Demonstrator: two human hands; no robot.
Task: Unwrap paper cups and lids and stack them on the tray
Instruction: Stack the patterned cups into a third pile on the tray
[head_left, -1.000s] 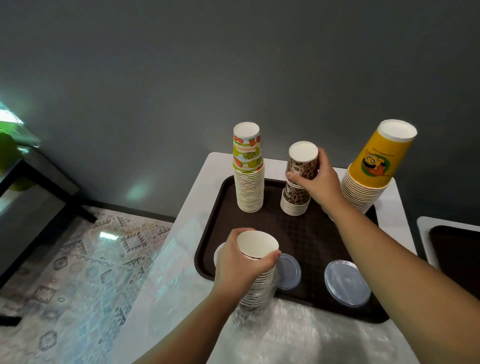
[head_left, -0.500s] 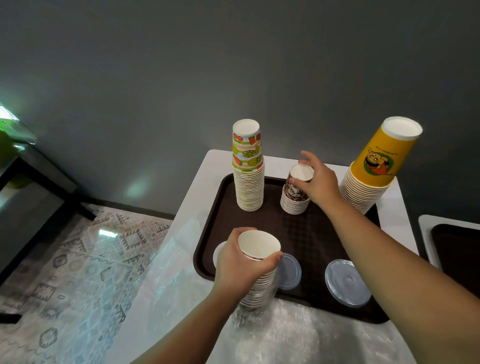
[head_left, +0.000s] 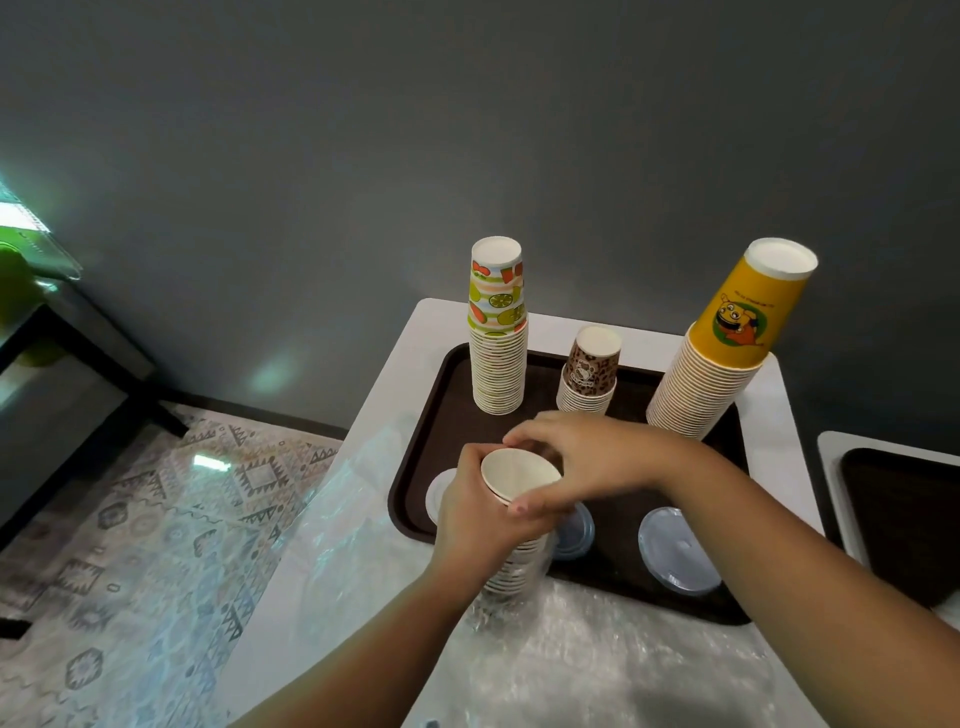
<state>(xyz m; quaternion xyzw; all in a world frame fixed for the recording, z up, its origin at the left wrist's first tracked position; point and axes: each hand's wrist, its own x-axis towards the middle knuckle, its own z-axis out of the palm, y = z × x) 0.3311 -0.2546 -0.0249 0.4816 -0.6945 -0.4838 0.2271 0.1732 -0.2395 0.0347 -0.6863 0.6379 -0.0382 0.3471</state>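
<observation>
We are bringing our right hand (head_left: 597, 462) back from the leopard-print stack (head_left: 589, 376), now standing free at the far side of the tray (head_left: 415, 462), and pinching the top cup's rim (head_left: 519, 470). Our left hand (head_left: 483, 514) is gripping the half-wrapped stack (head_left: 519, 566) at the tray's near edge. More cups are probably coming off for transfer.

We look from a single head-worn camera — forward and steeply down, close over the brown tray (head_left: 447, 395) against the grey wall (head_left: 467, 130).
</observation>
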